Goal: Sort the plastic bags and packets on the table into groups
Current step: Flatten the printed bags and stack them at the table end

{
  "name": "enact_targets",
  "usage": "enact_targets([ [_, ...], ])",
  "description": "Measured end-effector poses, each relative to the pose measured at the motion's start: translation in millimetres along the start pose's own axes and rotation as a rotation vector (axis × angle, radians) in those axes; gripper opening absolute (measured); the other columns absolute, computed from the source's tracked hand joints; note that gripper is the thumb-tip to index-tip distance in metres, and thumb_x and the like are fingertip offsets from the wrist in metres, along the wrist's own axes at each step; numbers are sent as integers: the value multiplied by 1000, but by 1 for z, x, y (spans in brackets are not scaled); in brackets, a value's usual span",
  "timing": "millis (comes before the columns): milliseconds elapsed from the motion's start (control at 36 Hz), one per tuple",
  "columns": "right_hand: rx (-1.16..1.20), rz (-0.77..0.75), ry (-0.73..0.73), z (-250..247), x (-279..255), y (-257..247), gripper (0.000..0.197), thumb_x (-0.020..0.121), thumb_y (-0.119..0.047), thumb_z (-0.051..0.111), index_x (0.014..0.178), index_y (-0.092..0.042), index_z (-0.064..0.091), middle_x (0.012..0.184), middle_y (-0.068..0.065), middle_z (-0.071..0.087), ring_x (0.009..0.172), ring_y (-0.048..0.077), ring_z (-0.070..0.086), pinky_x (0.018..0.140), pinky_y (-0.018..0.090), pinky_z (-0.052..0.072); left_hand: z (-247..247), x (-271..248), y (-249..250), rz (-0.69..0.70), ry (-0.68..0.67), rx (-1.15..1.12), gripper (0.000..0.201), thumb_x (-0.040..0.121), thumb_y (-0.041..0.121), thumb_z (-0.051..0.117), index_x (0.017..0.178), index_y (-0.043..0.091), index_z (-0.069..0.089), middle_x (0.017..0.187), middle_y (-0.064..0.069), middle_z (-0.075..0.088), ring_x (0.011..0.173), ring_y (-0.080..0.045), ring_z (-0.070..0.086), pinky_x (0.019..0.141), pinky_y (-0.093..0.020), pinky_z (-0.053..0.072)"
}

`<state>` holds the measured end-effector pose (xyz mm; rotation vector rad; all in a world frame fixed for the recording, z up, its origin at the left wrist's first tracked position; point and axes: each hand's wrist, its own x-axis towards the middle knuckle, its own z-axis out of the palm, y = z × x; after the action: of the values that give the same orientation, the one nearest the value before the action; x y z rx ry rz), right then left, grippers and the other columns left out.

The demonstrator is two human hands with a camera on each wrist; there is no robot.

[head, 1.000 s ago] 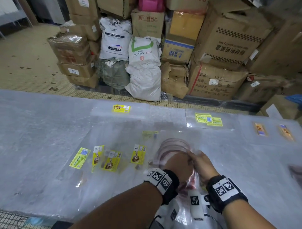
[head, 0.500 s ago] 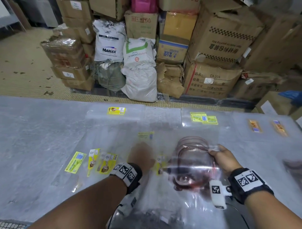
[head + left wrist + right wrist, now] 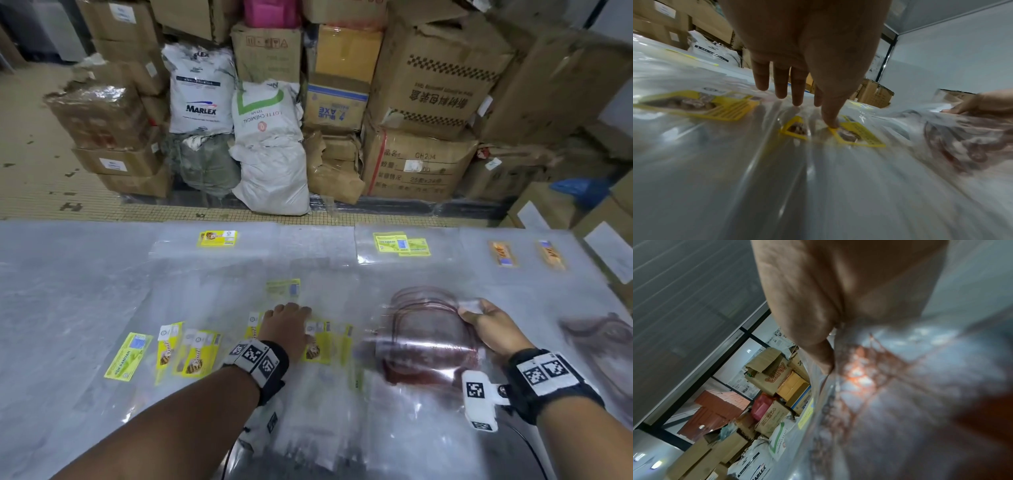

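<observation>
Sorting partly done: groups line the counter's (image 3: 68, 274) far edge, left hand (image 3: 286, 329) flat on loose yellow packets (image 3: 191, 353), right hand (image 3: 489, 325) pinching red-printed bags (image 3: 428, 335).

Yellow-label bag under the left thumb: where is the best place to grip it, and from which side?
It lies flat under the left hand, so there is little to grip on its face. The thumb presses the yellow-label bag near its label. Probably best to come from above, slide it clear of the overlapping bags, then pinch a free edge.
</observation>
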<state>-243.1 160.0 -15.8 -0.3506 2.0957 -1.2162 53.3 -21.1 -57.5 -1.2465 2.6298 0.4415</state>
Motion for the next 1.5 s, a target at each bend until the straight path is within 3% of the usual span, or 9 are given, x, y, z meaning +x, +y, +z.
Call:
enact_targets([
  [167,117,6,0,-11,-6,-2,9,98,-3,52,95,-5,60,81,17,64,63,27,61,38,19,48,-1,5,0,-66,68,-70,53,96,27,55,146,26,37,144,-4,43,131,-26,40,107,-37,33],
  [389,236,15,-89,-9,4,4,8,97,-1,53,98,-6,59,72,11,72,56,16,69,49,21,54,-14,15,42,-34,64,-449,53,97,51,50,137,17,54,144,-3,48,136,-22,39,114,-33,26],
  [556,279,-13,-165,-3,2,-3,11,98,-2,53,93,-9,60,70,9,72,57,16,69,50,24,55,-43,16,99,21,-186,-651,50,103,54,28,90,15,55,78,-4,49,85,-19,45,68,-29,33],
  [750,331,-52,-141,-4,2,-10,11,99,-7,54,107,-4,60,89,20,70,68,22,70,58,30,57,-47,23,121,104,-162,-964,60,87,49,68,134,15,52,132,6,57,119,-16,54,99,-33,44],
  [917,406,-101,-198,-5,5,-13,22,97,-10,55,117,-9,64,111,14,71,102,29,68,79,35,55,-71,36,137,241,-36,-771,29,90,18,66,117,16,55,109,2,62,99,-19,57,75,-26,43],
  [1167,241,-79,-62,-16,19,-6,15,89,-5,67,88,-10,54,86,15,52,78,26,57,72,38,49,-128,60,144,486,100,-49,33,89,8,53,119,20,58,111,-8,68,101,-33,60,72,-29,34],
  [1250,236,-60,-16,-21,29,-5,82,78,-14,81,143,-10,32,128,11,48,117,27,52,101,44,45,-145,65,142,515,78,147,36,94,16,51,128,27,56,116,-4,66,107,-28,59,76,-29,37],
  [1361,182,-180,-42,-28,36,-14,142,42,-42,97,154,-24,12,156,10,29,140,24,36,108,42,40,-158,67,141,516,1,237,32,93,13,52,119,30,60,102,1,63,97,-24,58,73,-28,36],
  [1500,-67,-345,-161,-38,37,-26,75,75,-20,84,140,-20,47,139,-6,49,127,15,48,101,31,42,-165,71,147,514,-66,233,18,91,16,60,100,30,60,87,9,53,84,-18,51,75,-31,43],
])
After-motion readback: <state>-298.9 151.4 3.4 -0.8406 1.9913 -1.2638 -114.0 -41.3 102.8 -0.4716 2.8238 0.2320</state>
